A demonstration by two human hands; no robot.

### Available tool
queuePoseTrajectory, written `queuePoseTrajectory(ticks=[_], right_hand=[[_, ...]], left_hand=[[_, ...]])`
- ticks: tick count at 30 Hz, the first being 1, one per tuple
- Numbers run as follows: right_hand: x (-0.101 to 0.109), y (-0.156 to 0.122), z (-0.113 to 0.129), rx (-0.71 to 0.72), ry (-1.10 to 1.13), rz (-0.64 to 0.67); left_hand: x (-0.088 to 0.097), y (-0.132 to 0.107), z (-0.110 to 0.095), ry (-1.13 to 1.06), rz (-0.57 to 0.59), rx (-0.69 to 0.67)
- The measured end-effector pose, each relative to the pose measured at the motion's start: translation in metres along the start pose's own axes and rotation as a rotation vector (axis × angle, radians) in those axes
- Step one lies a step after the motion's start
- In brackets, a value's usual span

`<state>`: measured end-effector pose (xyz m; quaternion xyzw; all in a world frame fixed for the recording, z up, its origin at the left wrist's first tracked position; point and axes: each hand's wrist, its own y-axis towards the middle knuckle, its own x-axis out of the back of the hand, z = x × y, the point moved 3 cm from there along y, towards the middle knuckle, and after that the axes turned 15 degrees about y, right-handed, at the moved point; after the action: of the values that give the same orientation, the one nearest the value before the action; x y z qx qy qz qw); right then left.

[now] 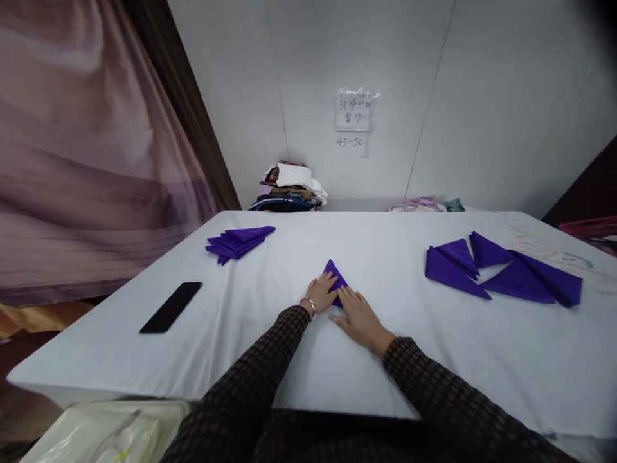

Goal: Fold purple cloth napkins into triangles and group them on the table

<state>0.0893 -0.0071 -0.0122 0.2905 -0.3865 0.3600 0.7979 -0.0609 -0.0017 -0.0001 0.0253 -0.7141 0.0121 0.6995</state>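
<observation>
A purple cloth napkin (333, 271), folded to a triangle with its point away from me, lies flat on the white-covered table (308, 241). My left hand (322, 292) rests on its left part, fingers stretched over the cloth. On its right edge lies my right hand (359, 315), palm down with the fingers extended. Both hands press from above and grasp nothing. The napkin's near left part is hidden under the fingers.
At the left lies a stack of folded purple napkins (238, 243), with a black flat slab (171, 307) nearer me. More purple napkins (501, 273) lie at the right. Piled clothes (289, 186) stand behind the table's far edge. A plastic-filled bin (110, 431) is at the lower left.
</observation>
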Motion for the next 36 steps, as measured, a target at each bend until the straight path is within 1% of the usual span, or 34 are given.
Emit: queuePoseTrajectory(ticks=[3, 6, 8, 11, 13, 15, 16, 17, 20, 22, 24, 28, 31, 33, 36], right_hand=[[-0.001, 0.0, 0.003, -0.003, -0.03, 0.011], [0.008, 0.001, -0.004, 0.033, -0.045, 0.047], [0.021, 0.0, -0.015, 0.113, -0.041, 0.113], [0.047, -0.004, -0.037, 0.253, -0.032, 0.211], [0.061, -0.008, -0.049, 0.291, -0.036, 0.227], [0.067, -0.012, -0.054, 0.296, -0.043, 0.214], [0.067, -0.013, -0.055, 0.29, -0.045, 0.199], [0.066, -0.015, -0.054, 0.28, -0.044, 0.181], [0.061, -0.017, -0.051, 0.243, -0.036, 0.122], [0.06, -0.017, -0.049, 0.234, -0.022, 0.109], [0.06, -0.016, -0.049, 0.235, 0.0, 0.112], [0.06, -0.016, -0.05, 0.242, 0.024, 0.11], [0.059, -0.016, -0.052, 0.261, 0.02, 0.1], [0.06, -0.016, -0.053, 0.276, 0.011, 0.094], [0.068, -0.014, -0.054, 0.277, 0.007, 0.084]], left_hand=[[0.008, -0.004, 0.012, -0.008, -0.089, 0.048], [0.014, -0.015, 0.017, -0.017, -0.151, 0.09], [0.016, -0.025, 0.013, -0.043, -0.162, 0.114], [0.018, -0.042, 0.001, -0.15, -0.128, 0.119], [0.019, -0.052, -0.007, -0.223, -0.102, 0.063], [0.02, -0.057, -0.008, -0.262, -0.106, 0.007], [0.021, -0.057, -0.005, -0.275, -0.125, 0.01], [0.021, -0.055, 0.002, -0.284, -0.158, 0.043], [0.02, -0.047, 0.033, -0.336, -0.273, 0.237], [0.015, -0.039, 0.051, -0.402, -0.294, 0.307], [0.011, -0.031, 0.061, -0.455, -0.271, 0.294], [0.003, -0.019, 0.063, -0.497, -0.213, 0.206], [0.0, -0.013, 0.061, -0.513, -0.196, 0.183], [-0.001, -0.013, 0.059, -0.512, -0.195, 0.188], [-0.002, -0.019, 0.055, -0.503, -0.19, 0.179]])
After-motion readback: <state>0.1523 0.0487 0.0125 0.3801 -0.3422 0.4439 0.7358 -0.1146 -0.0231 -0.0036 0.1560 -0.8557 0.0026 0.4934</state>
